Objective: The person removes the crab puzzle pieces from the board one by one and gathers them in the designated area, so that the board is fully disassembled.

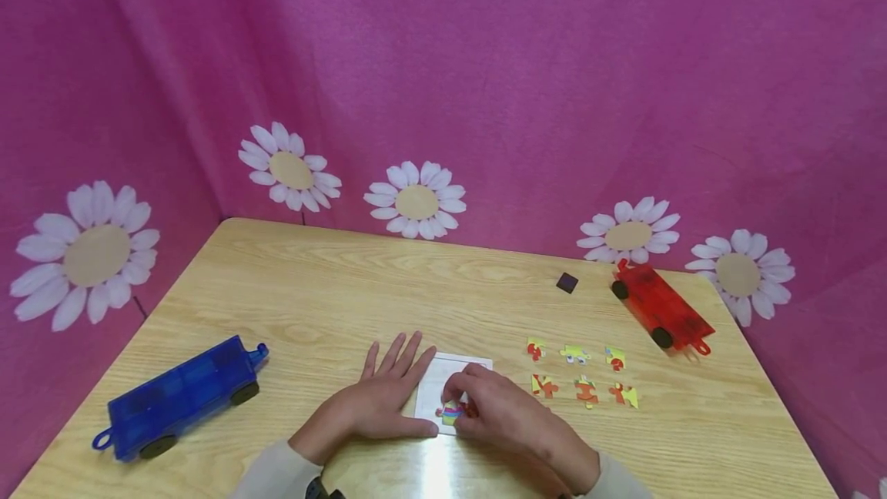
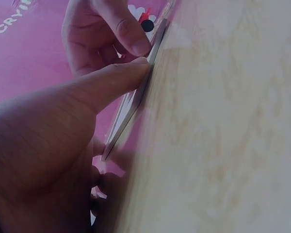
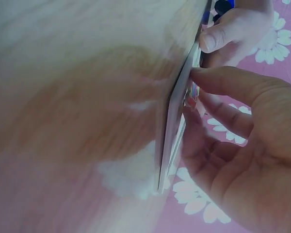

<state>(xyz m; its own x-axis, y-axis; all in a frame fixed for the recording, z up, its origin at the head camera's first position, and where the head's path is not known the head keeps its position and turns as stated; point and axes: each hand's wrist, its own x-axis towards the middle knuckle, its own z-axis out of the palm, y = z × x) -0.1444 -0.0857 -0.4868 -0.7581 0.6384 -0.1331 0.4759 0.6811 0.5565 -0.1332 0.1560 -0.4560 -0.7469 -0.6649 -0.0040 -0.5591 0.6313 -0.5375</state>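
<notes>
A white rectangular puzzle board [image 1: 446, 366] lies flat on the table in front of the person. My left hand [image 1: 388, 400] rests along its left side with fingers spread and straight, the thumb touching the near left corner. Over the board's near part, my right hand [image 1: 500, 411] pinches a colourful striped puzzle piece [image 1: 450, 413] between thumb and fingers. Its fingers partly hide the piece and some red beside it. In the right wrist view the board [image 3: 172, 131] appears edge-on, with the right thumb at its edge.
Several loose yellow and red puzzle pieces [image 1: 585, 391] lie in two rows right of the board. A blue toy wagon [image 1: 182, 399] stands at left, a red toy wagon [image 1: 661, 305] at far right. Near the back lies a small dark square [image 1: 567, 282]. A pink flowered curtain [image 1: 443, 83] borders the table.
</notes>
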